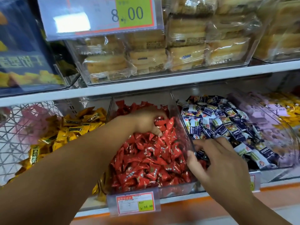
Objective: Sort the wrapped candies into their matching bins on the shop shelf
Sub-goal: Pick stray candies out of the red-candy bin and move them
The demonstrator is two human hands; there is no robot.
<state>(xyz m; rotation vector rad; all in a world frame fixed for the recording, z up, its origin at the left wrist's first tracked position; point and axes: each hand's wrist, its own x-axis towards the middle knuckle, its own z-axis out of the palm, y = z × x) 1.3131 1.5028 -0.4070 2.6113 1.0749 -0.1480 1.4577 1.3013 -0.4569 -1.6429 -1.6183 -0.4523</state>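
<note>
Candy colours, qty 4: yellow candies (71,127), red candies (154,159), navy/white candies (215,120), purple candies (259,117). Legible price tags (135,202): 2. Shelf boards (162,86): 2. Pcs/bin: uncountable.

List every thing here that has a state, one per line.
left hand, deep in the red bin, fingers curled round red candies
right hand, straddling the clear divider, fingers bent, grip unclear
red bin, open-topped, nearly full
blue-and-white candies, heaped right of the divider
yellow candies, piled in the wire basket
biscuit packs, sealed, stacked
</note>
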